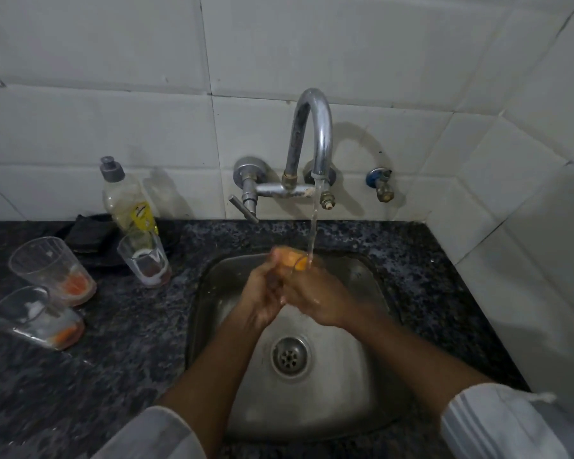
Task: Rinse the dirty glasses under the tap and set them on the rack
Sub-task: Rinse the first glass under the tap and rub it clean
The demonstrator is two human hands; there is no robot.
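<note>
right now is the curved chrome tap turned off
No, a stream of water runs from the curved chrome tap onto the clear glass with orange residue held over the steel sink.

Speckled black granite counter (pixel 411 260), white tiled wall (pixel 113 111), chrome tap (pixel 315 134), orange-stained clear glass (pixel 295 261)

I have one view only: the head camera looks forward and steeply down, close over the sink (pixel 362 385), with the tap (pixel 315 134) and tiled wall (pixel 113 61) straight ahead.
</note>
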